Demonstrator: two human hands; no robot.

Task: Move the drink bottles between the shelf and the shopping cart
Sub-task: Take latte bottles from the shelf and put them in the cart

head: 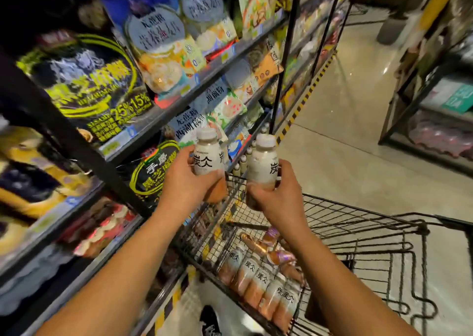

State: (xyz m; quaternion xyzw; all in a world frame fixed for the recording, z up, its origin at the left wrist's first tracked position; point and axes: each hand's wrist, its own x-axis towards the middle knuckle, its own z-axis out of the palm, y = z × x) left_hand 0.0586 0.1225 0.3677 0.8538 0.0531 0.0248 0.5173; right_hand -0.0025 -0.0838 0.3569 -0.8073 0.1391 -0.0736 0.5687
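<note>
My left hand (183, 179) grips a white-capped drink bottle (207, 156) with a pale label and brown lower half. My right hand (279, 195) grips a second, matching bottle (262, 165). Both bottles are upright, held side by side above the front-left corner of the black wire shopping cart (358, 223). Several more of the same bottles (258, 282) lie in a row on the cart floor. Behind my hands, a row of small white-capped bottles (243, 160) stands on a low shelf (252, 141) of the rack.
A tall shelving rack (179, 97) packed with food bags fills the left side. A yellow-black striped strip (304, 97) marks its base along the tiled aisle floor (358, 131). Another dark rack (432, 120) stands at the right. Brown packets (279, 254) also lie in the cart.
</note>
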